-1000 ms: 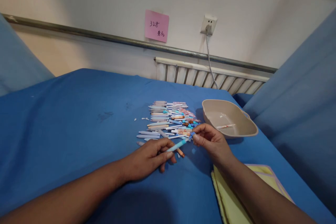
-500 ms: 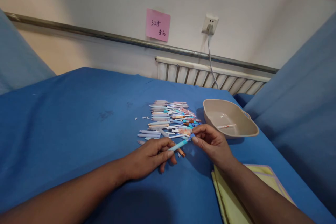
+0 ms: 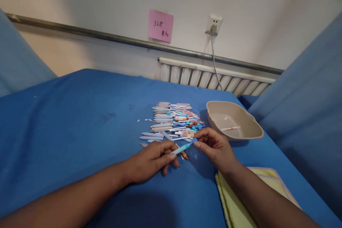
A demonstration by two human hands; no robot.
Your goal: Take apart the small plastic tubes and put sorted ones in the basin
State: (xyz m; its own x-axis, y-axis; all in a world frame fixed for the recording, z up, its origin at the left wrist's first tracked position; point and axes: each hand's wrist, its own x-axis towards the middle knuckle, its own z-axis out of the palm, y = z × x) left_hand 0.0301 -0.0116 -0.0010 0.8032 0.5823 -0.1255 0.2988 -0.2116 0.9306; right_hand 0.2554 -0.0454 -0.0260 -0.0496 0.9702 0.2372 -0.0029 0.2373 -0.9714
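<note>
My left hand [image 3: 153, 159] pinches the lower end of a light blue pen [image 3: 181, 148] just above the blue cloth. My right hand [image 3: 213, 146] pinches the same pen's upper end, at its darker blue tip. Both hands hover at the near edge of a pile of pens and pen parts [image 3: 173, 121] in white, blue, pink and orange. An orange-brown pen piece [image 3: 184, 155] lies under the held pen. A beige tray [image 3: 251, 133] sits right of the pile with one white pen part [image 3: 230, 128] inside.
A blue cloth [image 3: 80, 124] covers the work surface. A yellow cloth [image 3: 240, 203] lies under my right forearm. Behind are a radiator [image 3: 208, 78], a wall socket with a cable [image 3: 213, 25], a pink note [image 3: 160, 25] and a metal rail [image 3: 80, 34]. Blue fabric rises at both sides.
Almost nothing: both hands stay on the light blue pen, with my right hand shifting slightly at its tip. The view has tilted a little.
</note>
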